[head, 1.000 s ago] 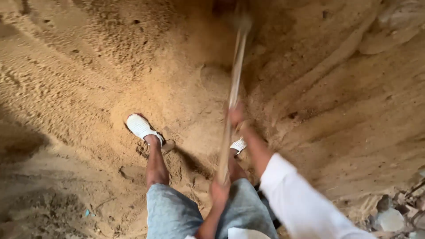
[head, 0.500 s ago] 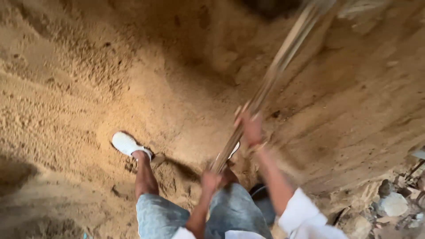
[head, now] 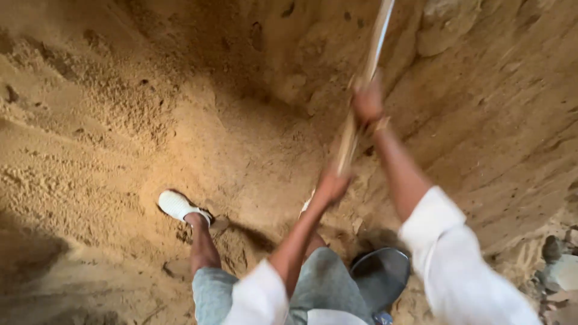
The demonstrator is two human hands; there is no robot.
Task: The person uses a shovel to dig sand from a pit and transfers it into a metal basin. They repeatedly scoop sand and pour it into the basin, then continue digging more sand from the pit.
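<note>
Both hands (head: 367,102) on wooden handle (head: 361,90) (dark pan (head: 382,277) below)

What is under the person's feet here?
Loose sand lies under the white shoe. The other foot is hidden behind the left hand and the wooden handle that both hands grip; a dark pan sits beside it.

No packages, labels, signs or screens in view; only the sandy pit wall (head: 494,120) and loose earth.

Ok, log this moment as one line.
left hand: grips wooden handle low | right hand: grips it higher | ground: sand | dark pan by feet
</note>
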